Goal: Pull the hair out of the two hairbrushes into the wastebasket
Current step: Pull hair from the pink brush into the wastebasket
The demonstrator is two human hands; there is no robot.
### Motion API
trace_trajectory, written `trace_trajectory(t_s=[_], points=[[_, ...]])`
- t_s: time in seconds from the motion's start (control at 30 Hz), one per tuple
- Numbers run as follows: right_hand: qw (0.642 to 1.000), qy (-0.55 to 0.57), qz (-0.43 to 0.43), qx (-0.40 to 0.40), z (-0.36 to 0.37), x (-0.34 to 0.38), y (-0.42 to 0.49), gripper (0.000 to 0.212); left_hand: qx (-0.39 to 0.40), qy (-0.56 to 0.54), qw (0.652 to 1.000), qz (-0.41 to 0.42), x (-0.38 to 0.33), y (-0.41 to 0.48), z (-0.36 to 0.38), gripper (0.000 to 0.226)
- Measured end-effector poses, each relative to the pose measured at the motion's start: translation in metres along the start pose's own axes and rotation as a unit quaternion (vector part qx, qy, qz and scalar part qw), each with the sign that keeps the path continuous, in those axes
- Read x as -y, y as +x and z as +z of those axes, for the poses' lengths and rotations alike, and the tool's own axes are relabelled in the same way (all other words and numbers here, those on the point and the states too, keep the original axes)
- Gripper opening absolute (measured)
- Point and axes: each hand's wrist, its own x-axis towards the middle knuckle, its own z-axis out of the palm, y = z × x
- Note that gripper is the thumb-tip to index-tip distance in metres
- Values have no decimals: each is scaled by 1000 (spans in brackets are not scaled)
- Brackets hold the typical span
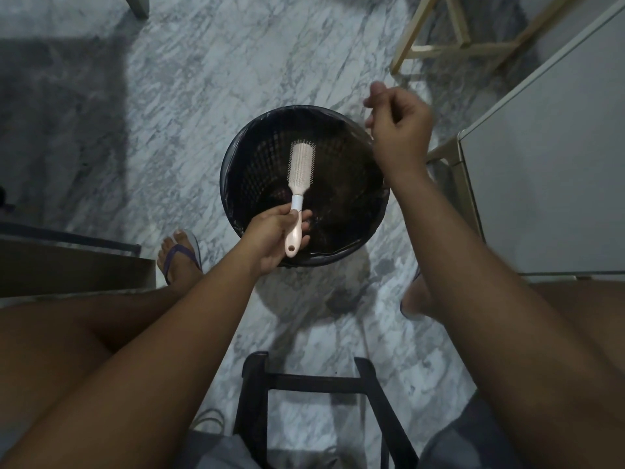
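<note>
A pale pink hairbrush (299,174) with a white collar hangs over the black wastebasket (236,157), bristles up and head pointing away from me. My left hand (274,235) grips its handle at the basket's near rim. Dark clumps of hair (338,221) lie at the bottom of the basket, which has a dark liner. My right hand (397,125) is raised above the basket's right rim, fingers curled and pinched together; whether strands are held between them is not visible. Only one hairbrush is in view.
The basket stands on a grey marbled floor between my feet in flip-flops (179,255). A white cabinet (548,164) is at the right, wooden furniture legs (439,49) at the back right, a dark stool frame (318,384) under me, a dark shelf (67,258) at the left.
</note>
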Motion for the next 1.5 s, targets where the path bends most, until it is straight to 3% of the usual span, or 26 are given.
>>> trace_trajectory(t_s=[0.07, 0.13, 0.17, 0.23, 0.27, 0.3, 0.4, 0.47, 0.53, 0.6, 0.73, 0.8, 0.97, 1.13, 1.2, 1.33, 1.4, 1.5], points=[[999, -36, 16, -20, 0, -10, -4, 37, -5, -12, 1000, 2, -1, 1, -2, 36], [983, -134, 86, 87, 0, -21, -8, 32, -7, -16, 1000, 7, -1, 1, -2, 37], [951, -212, 132, 185, 1, -24, -11, 26, -6, -17, 1000, 9, -2, 1, -2, 37], [841, -373, 173, 352, 1, -29, -17, 28, -1, -16, 1000, 15, -3, 0, -1, 36], [802, -420, 169, 389, 1, -30, -21, 34, 1, -14, 1000, 17, -3, 0, -1, 36], [792, -435, 162, 396, 2, -28, -23, 36, 3, -13, 1000, 19, -3, 0, -1, 35], [844, -400, 128, 335, 7, -26, -25, 47, 8, -8, 1000, 26, -4, -1, -2, 32], [875, -336, 110, 331, 12, -25, -23, 84, 14, 2, 999, 32, -4, -1, -3, 29], [899, -254, 93, 345, 20, -26, -23, 104, 20, 19, 999, 38, -2, 0, -4, 26], [912, -202, 67, 349, 30, -32, -25, 94, 19, 33, 998, 44, 0, 0, -5, 24], [942, -196, 3, 271, 43, -40, -31, 44, 8, 33, 998, 49, 1, 1, -8, 22], [948, -211, -22, 237, 44, -40, -34, 29, 3, 38, 998, 51, 2, 1, -9, 23], [972, -139, -104, 158, 39, -27, -35, 18, -24, 5, 999, 48, 3, 6, -14, 34], [973, -104, -207, 2, 33, -15, -27, 15, -39, -1, 998, 48, 5, 6, -15, 35], [973, -137, -181, 36, 36, -18, -28, 22, -29, 7, 998, 51, 4, 5, -14, 35], [958, -203, -12, 202, 44, -26, -39, 60, -2, 33, 998, 57, 3, 2, -10, 31], [961, -178, 31, 211, 49, -24, -39, 60, 9, 48, 997, 59, 5, 1, -9, 27], [967, -178, 57, 173, 56, -20, -32, 40, 7, 62, 996, 68, 8, 0, -11, 24]])
